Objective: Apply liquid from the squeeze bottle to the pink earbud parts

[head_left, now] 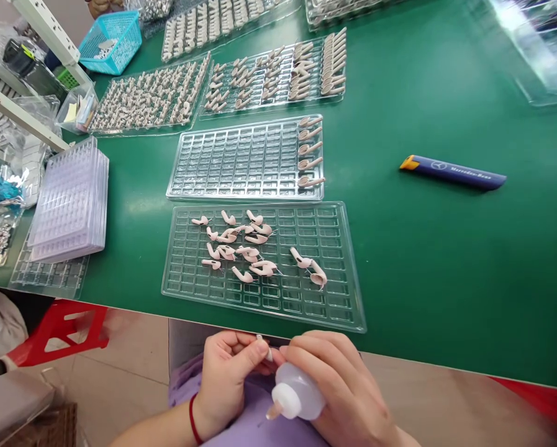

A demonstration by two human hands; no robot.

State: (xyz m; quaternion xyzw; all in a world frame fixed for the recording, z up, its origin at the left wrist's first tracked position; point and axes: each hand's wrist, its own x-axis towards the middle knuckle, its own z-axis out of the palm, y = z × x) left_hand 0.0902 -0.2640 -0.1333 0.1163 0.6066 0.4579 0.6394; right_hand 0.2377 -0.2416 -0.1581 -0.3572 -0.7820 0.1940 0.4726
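Observation:
My left hand (234,366), with a red band at the wrist, pinches a small pale earbud shell (267,352) between thumb and fingers. Wrapped in my right hand (338,379) is a translucent squeeze bottle (301,391), its white cap and narrow tip pointing down and left. The right fingertips come close to the shell; whether they touch it I cannot tell. Both hands are just off the table's near edge, above my lap. Beyond them lies a clear tray (325,310) with several pinkish earbud shells (248,251) in loose clusters, thin wires sticking out of some.
Behind is another clear tray (241,158) with several shells along its right side. Fuller trays (269,77) stand farther back. A blue box cutter (455,172) lies on the green table (422,267). Stacked trays (68,198) and a blue basket (126,46) are at left.

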